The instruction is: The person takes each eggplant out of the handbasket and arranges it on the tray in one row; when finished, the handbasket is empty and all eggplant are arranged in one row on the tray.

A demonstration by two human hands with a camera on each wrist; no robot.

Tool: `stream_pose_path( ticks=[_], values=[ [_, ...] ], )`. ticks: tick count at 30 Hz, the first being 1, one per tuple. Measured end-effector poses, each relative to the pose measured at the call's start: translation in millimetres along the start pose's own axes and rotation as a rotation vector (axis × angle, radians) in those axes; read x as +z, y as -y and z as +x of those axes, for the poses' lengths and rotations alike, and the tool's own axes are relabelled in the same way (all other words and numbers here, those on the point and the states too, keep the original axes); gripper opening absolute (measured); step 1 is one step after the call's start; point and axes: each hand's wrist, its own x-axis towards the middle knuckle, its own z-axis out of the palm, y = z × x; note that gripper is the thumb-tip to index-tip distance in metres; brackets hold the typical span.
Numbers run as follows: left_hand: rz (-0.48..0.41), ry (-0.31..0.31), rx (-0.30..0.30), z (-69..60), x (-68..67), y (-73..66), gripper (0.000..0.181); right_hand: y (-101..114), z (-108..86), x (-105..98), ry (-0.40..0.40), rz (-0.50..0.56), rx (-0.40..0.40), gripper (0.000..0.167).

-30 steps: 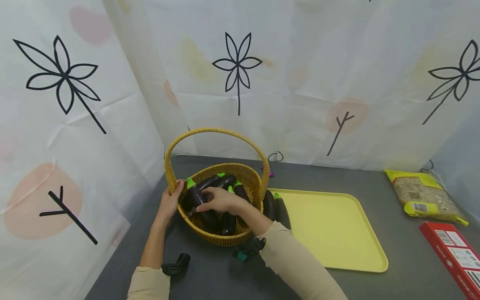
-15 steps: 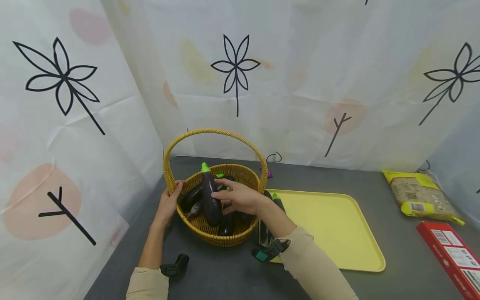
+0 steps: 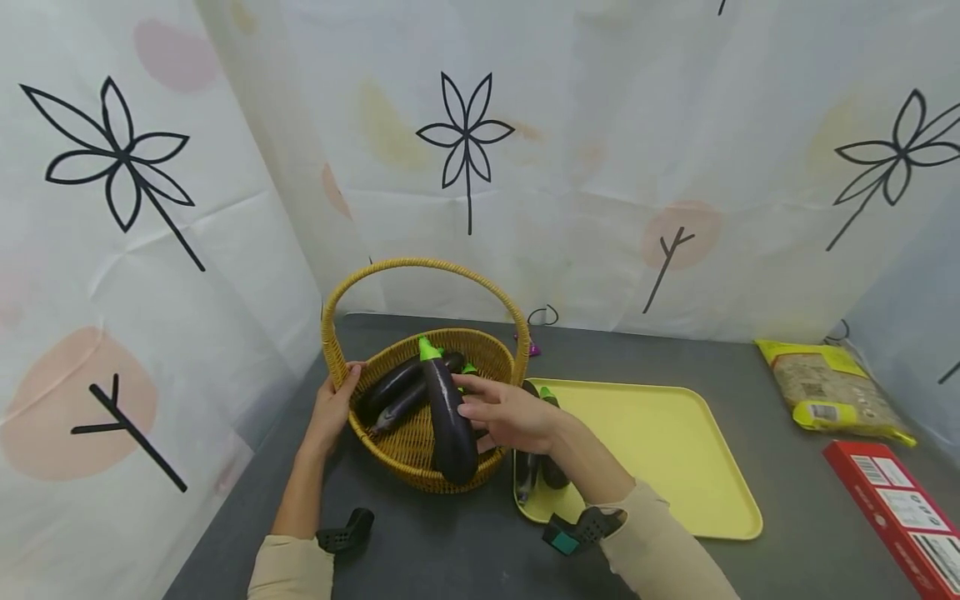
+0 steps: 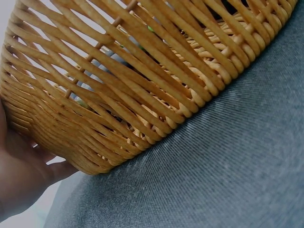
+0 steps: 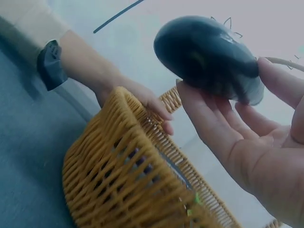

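My right hand [image 3: 513, 414] holds a dark purple eggplant [image 3: 448, 417] with a green stem end, tilted over the front of the wicker basket [image 3: 487, 337]. In the right wrist view, thumb and fingers grip this eggplant [image 5: 204, 54] above the basket's rim. My left hand [image 3: 330, 412] grips the left side of the basket, by the foot of its tall handle. In the left wrist view the fingers reach round the basket's woven wall [image 4: 118, 95]. Several other eggplants [image 3: 390, 387] lie inside, some partly hidden by the held one.
Right of the basket lies a yellow tray [image 3: 652, 450], with eggplants [image 3: 553, 471] at its left edge, partly behind my right hand. Farther right are a yellow-and-clear bag [image 3: 832, 392] and a red box [image 3: 892, 508]. A patterned cloth [image 3: 585, 167] hangs behind the table.
My right hand has lifted the eggplant from the basket's left side and moved it rightward and toward me. My left hand stays on the basket.
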Motion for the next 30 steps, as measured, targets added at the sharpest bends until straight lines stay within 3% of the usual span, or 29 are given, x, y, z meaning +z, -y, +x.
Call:
stream_pose_path(
  ticks=[11,18,26,30],
  values=[
    [0.011,-0.015,0.020,-0.5,1.4,-0.8,0.048,-19.0,-45.1,-21.4,0.045,-0.044,-0.025,0.076],
    [0.011,-0.014,0.002,-0.7,1.0,-0.1,0.051,-29.4,-72.8,-39.1,0.044,-0.059,-0.035,0.071],
    [0.015,-0.025,0.003,-0.1,1.2,0.7,0.051,-38.7,-109.9,-70.6,0.041,-0.022,-0.125,0.049],
    [0.015,-0.021,0.003,0.1,0.2,0.4,0.051,-41.5,-128.2,-87.8,0.008,-0.037,-0.158,0.046]
  ],
)
